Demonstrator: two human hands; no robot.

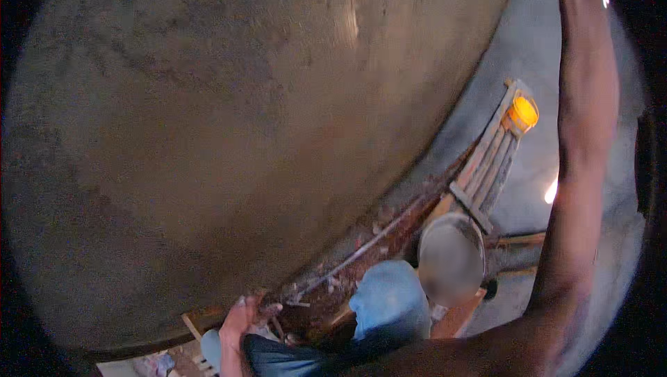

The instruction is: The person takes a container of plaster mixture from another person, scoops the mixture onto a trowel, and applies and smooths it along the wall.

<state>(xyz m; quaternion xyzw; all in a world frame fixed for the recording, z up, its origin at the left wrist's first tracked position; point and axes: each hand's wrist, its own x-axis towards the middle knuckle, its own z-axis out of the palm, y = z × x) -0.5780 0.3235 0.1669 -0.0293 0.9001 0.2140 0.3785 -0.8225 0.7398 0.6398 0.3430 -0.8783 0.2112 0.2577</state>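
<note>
Grey-brown plastered wall (208, 113) fills the view. Your right arm (583, 134) stretches up along the frame's right edge; hand out of frame, grip can't tell. Below, another person's hand (240, 318) rests at wall base w/ fingers spread, near a metal pan (451, 255), wooden ladder (486, 168), orange bucket (522, 113).

Grey floor (535, 99), wooden ladder (486, 168) and perhaps rubble (361, 252) on it.

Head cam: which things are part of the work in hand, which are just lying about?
In hand:
- left hand, resting on the lower edge of the plastered wall
- right arm, raised along the right; its hand is out of view

Lying about:
- wooden ladder
- orange bucket
- round pan
- rubble strip
</note>
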